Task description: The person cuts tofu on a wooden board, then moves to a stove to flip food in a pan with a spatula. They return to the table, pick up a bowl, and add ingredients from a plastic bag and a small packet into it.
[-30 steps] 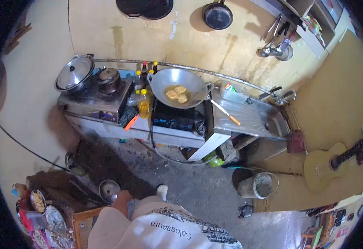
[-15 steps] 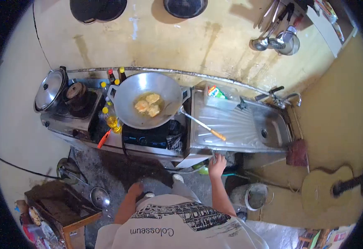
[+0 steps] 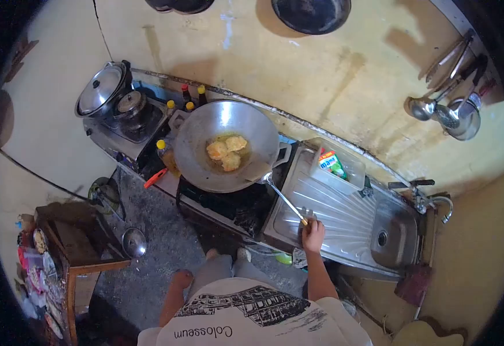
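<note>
A large wok [image 3: 197, 167] stands on the stove [image 3: 229, 209], with several golden fried pieces [image 3: 227, 151] in a shallow pool of oil at its bottom. A spatula [image 3: 283, 198] leans over the wok's right rim, its blade inside and its shaft slanting out over the steel drainboard. My right hand [image 3: 313, 235] is closed around the spatula's handle end, covering most of the grip. Low beside my leg hangs my left hand [image 3: 182, 279], away from the stove; its fingers are too indistinct to make out.
Several bottles [image 3: 161, 145] with yellow caps stand left of the wok, near a red-handled tool [image 3: 155, 178]. Lidded pots [image 3: 103, 89] sit on the left burner. A clear bin [image 3: 353, 173] holding a packet stands behind the drainboard, beside the sink [image 3: 399, 242].
My right hand has moved up from below the counter's front edge and taken hold of the spatula handle. The camera view has turned. My left hand still hangs low.
</note>
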Motion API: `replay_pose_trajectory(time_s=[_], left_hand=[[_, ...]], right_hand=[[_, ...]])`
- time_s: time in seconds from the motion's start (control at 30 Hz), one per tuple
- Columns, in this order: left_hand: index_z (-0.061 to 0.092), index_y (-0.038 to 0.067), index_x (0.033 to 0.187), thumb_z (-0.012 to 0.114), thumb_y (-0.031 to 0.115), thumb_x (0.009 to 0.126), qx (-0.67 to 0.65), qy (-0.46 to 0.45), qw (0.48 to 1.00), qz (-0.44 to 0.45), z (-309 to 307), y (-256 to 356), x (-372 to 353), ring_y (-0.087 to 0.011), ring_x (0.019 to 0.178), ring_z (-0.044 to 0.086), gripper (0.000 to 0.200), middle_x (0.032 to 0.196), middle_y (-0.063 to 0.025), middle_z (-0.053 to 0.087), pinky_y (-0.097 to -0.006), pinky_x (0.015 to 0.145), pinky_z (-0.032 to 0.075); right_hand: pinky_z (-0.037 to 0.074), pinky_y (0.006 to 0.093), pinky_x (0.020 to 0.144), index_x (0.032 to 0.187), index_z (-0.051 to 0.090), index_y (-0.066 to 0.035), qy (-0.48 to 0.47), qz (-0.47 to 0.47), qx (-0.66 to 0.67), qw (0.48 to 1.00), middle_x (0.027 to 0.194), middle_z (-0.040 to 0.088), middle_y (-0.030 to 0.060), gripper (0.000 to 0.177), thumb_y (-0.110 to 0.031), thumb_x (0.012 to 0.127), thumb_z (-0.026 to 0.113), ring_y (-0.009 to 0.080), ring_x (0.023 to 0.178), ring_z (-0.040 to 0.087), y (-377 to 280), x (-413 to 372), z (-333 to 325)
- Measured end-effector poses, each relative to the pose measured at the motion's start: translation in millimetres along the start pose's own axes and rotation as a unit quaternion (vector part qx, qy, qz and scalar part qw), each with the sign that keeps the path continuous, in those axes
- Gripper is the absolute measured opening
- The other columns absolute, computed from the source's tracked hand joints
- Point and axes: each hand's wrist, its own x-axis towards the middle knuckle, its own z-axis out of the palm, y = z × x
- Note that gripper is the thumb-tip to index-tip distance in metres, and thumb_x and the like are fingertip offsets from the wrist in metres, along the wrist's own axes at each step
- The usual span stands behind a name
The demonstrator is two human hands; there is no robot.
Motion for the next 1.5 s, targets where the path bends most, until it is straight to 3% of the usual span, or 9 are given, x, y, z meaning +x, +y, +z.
replay_pose_trajectory(time_s=[0.17,0.37,0.43,0.53,0.63,0.97,1.27,1.37,1.5], left_hand=[[0.065,0.005,0.092,0.053,0.015,0.076,0.133,-0.042,0.985,0.104,37.8,-53.5,35.4,-0.0343,0.090,0.062,0.022,0.094,-0.0190,0.064,-0.0435,0.078,0.049],[0.063,0.004,0.098,0.052,0.023,0.081,-0.239,-0.007,0.946,-0.219,-41.5,-30.7,31.9,-0.0377,0.091,0.061,0.027,0.096,-0.0204,0.064,-0.0447,0.076,0.048],[0.062,0.004,0.100,0.052,0.026,0.082,-0.280,-0.008,0.936,-0.214,-51.4,-35.4,39.5,-0.0390,0.093,0.061,0.031,0.098,-0.0211,0.064,-0.0454,0.076,0.048],[0.062,0.004,0.103,0.053,0.026,0.082,-0.073,0.011,0.991,-0.108,-59.4,-32.2,46.3,-0.0394,0.093,0.060,0.032,0.098,-0.0218,0.063,-0.0441,0.077,0.049],[0.064,0.004,0.096,0.050,0.022,0.081,-0.191,0.103,0.946,-0.239,-69.3,-0.4,39.1,-0.0399,0.095,0.060,0.027,0.100,-0.0226,0.063,-0.0428,0.078,0.049],[0.065,0.005,0.095,0.049,0.026,0.080,-0.178,0.084,0.962,-0.192,-72.0,0.4,-7.8,-0.0397,0.096,0.059,0.030,0.100,-0.0219,0.062,-0.0448,0.081,0.048],[0.062,0.006,0.105,0.052,0.031,0.079,-0.307,0.008,0.918,-0.249,-43.3,-9.8,-36.3,-0.0412,0.102,0.056,0.038,0.108,-0.0236,0.060,-0.0472,0.084,0.045],[0.063,0.003,0.101,0.053,0.029,0.078,-0.279,0.028,0.921,-0.271,-87.6,23.4,-59.9,-0.0416,0.101,0.057,0.036,0.105,-0.0238,0.061,-0.0463,0.083,0.046],[0.062,0.006,0.101,0.054,0.028,0.080,-0.242,-0.024,0.941,-0.233,-55.0,-8.5,-32.0,-0.0327,0.090,0.061,0.032,0.096,-0.0168,0.064,-0.0421,0.079,0.046]], right_hand=[[0.043,0.0426,0.071,0.101,0.053,-0.003,-0.007,-0.036,0.085,0.996,0.089,0.052,0.0164,0.034,-0.002,0.068,0.063,0.0360,0.083,0.052,0.0,0.8,-21.9],[0.046,0.0427,0.064,0.099,0.055,-0.005,-0.025,-0.044,0.095,0.994,0.087,0.058,0.0167,0.029,-0.006,0.072,0.065,0.0375,0.077,0.058,-56.1,34.1,-64.1],[0.047,0.0435,0.062,0.100,0.055,-0.007,-0.022,-0.051,0.081,0.995,0.085,0.059,0.0169,0.029,-0.008,0.073,0.065,0.0377,0.074,0.059,-79.3,50.4,-70.6],[0.048,0.0448,0.069,0.105,0.053,-0.008,-0.097,-0.012,0.054,0.994,0.092,0.059,0.0189,0.034,-0.012,0.073,0.064,0.0380,0.083,0.059,-101.6,80.4,-70.7],[0.049,0.0464,0.068,0.110,0.051,-0.011,-0.135,-0.023,-0.006,0.991,0.091,0.061,0.0194,0.038,-0.014,0.074,0.064,0.0391,0.082,0.060,-121.4,118.4,-67.8],[0.049,0.0478,0.072,0.102,0.056,-0.010,-0.173,-0.044,-0.159,0.971,0.081,0.064,0.0198,0.023,-0.019,0.081,0.053,0.0383,0.076,0.062,-178.5,206.8,-33.0],[0.047,0.0439,0.079,0.096,0.060,-0.007,-0.315,0.020,0.023,0.949,0.094,0.064,0.0186,0.030,-0.031,0.079,0.060,0.0362,0.093,0.060,-163.4,224.7,7.3],[0.046,0.0347,0.055,0.086,0.058,-0.002,-0.250,-0.014,0.026,0.968,0.063,0.060,0.0113,0.033,-0.033,0.078,0.066,0.0206,0.057,0.061,-148.0,221.7,22.2],[0.043,0.0328,0.049,0.087,0.059,-0.001,-0.283,0.004,0.092,0.955,0.063,0.060,0.0084,0.034,-0.033,0.078,0.068,0.0168,0.052,0.058,-142.2,224.8,6.0]])
